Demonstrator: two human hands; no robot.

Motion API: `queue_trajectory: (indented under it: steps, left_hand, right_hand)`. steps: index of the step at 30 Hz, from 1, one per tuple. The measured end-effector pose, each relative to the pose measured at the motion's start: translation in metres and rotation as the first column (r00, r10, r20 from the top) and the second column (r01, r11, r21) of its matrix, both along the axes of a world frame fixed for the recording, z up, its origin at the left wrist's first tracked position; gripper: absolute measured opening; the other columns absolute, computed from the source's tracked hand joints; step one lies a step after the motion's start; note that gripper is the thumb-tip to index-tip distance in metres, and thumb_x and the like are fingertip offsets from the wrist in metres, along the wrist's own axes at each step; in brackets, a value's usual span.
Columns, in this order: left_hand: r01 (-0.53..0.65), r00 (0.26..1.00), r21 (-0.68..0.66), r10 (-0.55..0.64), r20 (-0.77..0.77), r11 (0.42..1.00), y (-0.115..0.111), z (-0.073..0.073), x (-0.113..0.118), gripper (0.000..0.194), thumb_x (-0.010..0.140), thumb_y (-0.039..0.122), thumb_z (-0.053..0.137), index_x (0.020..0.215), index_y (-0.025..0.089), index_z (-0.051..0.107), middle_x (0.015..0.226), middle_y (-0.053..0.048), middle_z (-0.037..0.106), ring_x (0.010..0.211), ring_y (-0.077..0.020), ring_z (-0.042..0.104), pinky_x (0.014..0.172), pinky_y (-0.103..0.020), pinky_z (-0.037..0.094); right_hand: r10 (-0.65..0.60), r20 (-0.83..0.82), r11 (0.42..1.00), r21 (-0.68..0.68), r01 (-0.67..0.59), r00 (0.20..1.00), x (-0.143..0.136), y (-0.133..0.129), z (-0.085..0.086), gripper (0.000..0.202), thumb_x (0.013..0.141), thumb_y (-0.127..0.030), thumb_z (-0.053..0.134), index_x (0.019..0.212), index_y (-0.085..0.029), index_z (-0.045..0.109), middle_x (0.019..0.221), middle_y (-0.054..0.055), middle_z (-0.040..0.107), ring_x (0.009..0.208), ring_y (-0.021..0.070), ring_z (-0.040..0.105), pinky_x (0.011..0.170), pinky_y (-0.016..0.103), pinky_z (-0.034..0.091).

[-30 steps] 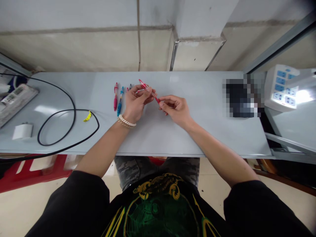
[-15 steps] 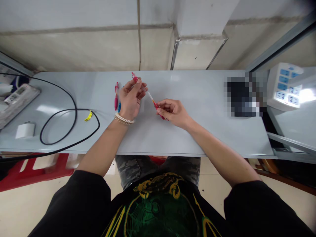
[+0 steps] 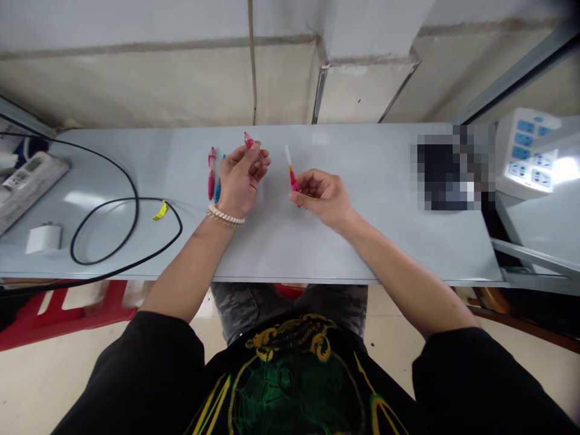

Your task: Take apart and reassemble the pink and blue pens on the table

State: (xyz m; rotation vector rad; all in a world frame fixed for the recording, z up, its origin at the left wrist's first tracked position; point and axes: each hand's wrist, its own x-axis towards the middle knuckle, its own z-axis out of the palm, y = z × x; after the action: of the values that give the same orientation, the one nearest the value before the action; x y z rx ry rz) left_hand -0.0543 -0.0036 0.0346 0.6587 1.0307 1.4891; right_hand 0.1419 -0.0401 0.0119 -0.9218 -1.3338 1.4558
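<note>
My left hand (image 3: 240, 178) is closed around the clear upper barrel of a pen (image 3: 249, 139), its pink clip end poking out past the fingers. Between the thumb and fingers of my right hand (image 3: 327, 198) is the pen's pink lower half (image 3: 294, 181). A white refill (image 3: 287, 154) sticks up out of that half, with an orange-yellow stretch near the grip. The two parts are apart, with a gap between my hands. Beside my left hand a whole pink pen (image 3: 211, 174) lies on the table. A blue pen (image 3: 218, 192) is partly hidden behind that hand.
On the grey table (image 3: 267, 248), a black cable (image 3: 136, 211) with a yellow tag (image 3: 160, 211) loops at the left. Near it are a white charger (image 3: 44, 239) and a power strip (image 3: 31, 184). A blurred-out dark object (image 3: 441, 175) and a white socket block (image 3: 525, 154) are at the right.
My right hand has turned the lower half more upright and drawn the refill's tip away from the barrel, to the right. My left hand has barely moved.
</note>
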Motion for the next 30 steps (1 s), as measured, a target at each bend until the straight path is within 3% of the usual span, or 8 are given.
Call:
queue_trajectory:
  steps: [3, 10, 14, 18, 21, 24, 26, 30]
  left_hand:
    - [0.022, 1.000, -0.003, -0.022, -0.005, 1.000, -0.0008, 0.0004, 0.0004, 0.019, 0.104, 0.018, 0.076, 0.085, 0.020, 0.076, 0.080, -0.001, 0.077, 0.071, -0.0087, 0.073, 0.065, -0.013, 0.059]
    - [0.029, 1.000, -0.006, -0.029, -0.009, 1.000, -0.0027, 0.0018, 0.0020, 0.022, 0.107, 0.015, 0.072, 0.085, 0.018, 0.076, 0.080, 0.000, 0.075, 0.069, -0.0070, 0.072, 0.063, -0.013, 0.055]
    - [0.034, 0.999, -0.003, -0.034, -0.025, 0.999, -0.0048, 0.0033, 0.0024, 0.022, 0.107, 0.016, 0.071, 0.086, 0.018, 0.076, 0.081, 0.000, 0.074, 0.071, -0.0073, 0.071, 0.065, -0.015, 0.055]
    - [0.058, 0.998, 0.028, -0.058, -0.016, 0.998, -0.0058, 0.0021, 0.0016, 0.024, 0.107, 0.015, 0.072, 0.083, 0.020, 0.076, 0.081, 0.001, 0.075, 0.072, -0.0065, 0.070, 0.066, -0.014, 0.056]
    - [0.060, 0.998, 0.013, -0.059, -0.029, 0.998, -0.0053, 0.0012, 0.0006, 0.019, 0.107, 0.018, 0.073, 0.090, 0.021, 0.077, 0.085, 0.000, 0.077, 0.083, -0.0099, 0.073, 0.076, -0.019, 0.061]
    - [0.052, 0.998, -0.028, -0.053, -0.041, 0.998, -0.0048, 0.0016, 0.0002, 0.020, 0.112, 0.021, 0.068, 0.094, 0.021, 0.076, 0.089, -0.001, 0.078, 0.112, -0.0185, 0.077, 0.105, -0.034, 0.061]
    - [0.056, 0.998, -0.022, -0.056, -0.030, 0.998, -0.0044, 0.0018, 0.0003, 0.023, 0.115, 0.022, 0.064, 0.095, 0.020, 0.076, 0.092, -0.002, 0.078, 0.124, -0.0217, 0.075, 0.117, -0.040, 0.056]
    - [0.042, 0.999, -0.014, -0.042, 0.030, 0.999, -0.0031, 0.0018, 0.0005, 0.029, 0.116, 0.021, 0.060, 0.092, 0.017, 0.075, 0.095, -0.005, 0.079, 0.109, -0.0169, 0.079, 0.106, -0.030, 0.061]
  right_hand:
    - [-0.040, 0.039, 0.999, 0.030, 0.039, 0.998, 0.0008, 0.0001, -0.0006, 0.050, 0.065, -0.048, 0.105, 0.083, -0.021, 0.068, 0.078, -0.003, 0.068, 0.067, 0.0098, 0.058, 0.063, 0.028, 0.053]
    - [0.000, 0.038, 0.999, 0.046, -0.001, 0.999, -0.0017, 0.0006, -0.0074, 0.040, 0.089, -0.055, 0.085, 0.104, -0.020, 0.076, 0.097, 0.005, 0.078, 0.079, 0.0132, 0.067, 0.076, 0.032, 0.061]
    - [-0.034, 0.049, 0.998, 0.063, 0.030, 0.998, -0.0016, 0.0002, -0.0054, 0.046, 0.080, -0.059, 0.092, 0.097, -0.020, 0.075, 0.090, 0.003, 0.076, 0.073, 0.0123, 0.064, 0.069, 0.031, 0.058]
    - [-0.098, 0.155, 0.992, 0.099, 0.083, 0.983, 0.0016, 0.0000, -0.0021, 0.048, 0.070, -0.056, 0.101, 0.086, -0.021, 0.074, 0.072, -0.003, 0.064, 0.061, 0.0097, 0.050, 0.055, 0.027, 0.044]
    - [-0.116, 0.200, 0.984, 0.154, 0.085, 0.973, 0.0027, 0.0003, -0.0039, 0.041, 0.085, -0.058, 0.089, 0.091, -0.020, 0.077, 0.074, -0.001, 0.066, 0.064, 0.0109, 0.052, 0.058, 0.028, 0.045]
    - [-0.085, 0.209, 0.980, 0.194, 0.044, 0.974, 0.0013, -0.0005, -0.0079, 0.039, 0.098, -0.058, 0.074, 0.106, -0.020, 0.077, 0.088, 0.003, 0.074, 0.072, 0.0131, 0.059, 0.069, 0.031, 0.052]
    - [-0.061, 0.243, 0.981, 0.193, 0.014, 0.968, -0.0004, -0.0023, -0.0092, 0.037, 0.099, -0.054, 0.073, 0.113, -0.020, 0.076, 0.092, 0.003, 0.076, 0.072, 0.0132, 0.059, 0.070, 0.032, 0.052]
    - [-0.055, 0.306, 0.983, 0.183, -0.002, 0.950, -0.0019, -0.0071, -0.0061, 0.029, 0.095, -0.045, 0.076, 0.111, -0.021, 0.077, 0.091, 0.002, 0.075, 0.068, 0.0122, 0.056, 0.067, 0.031, 0.049]
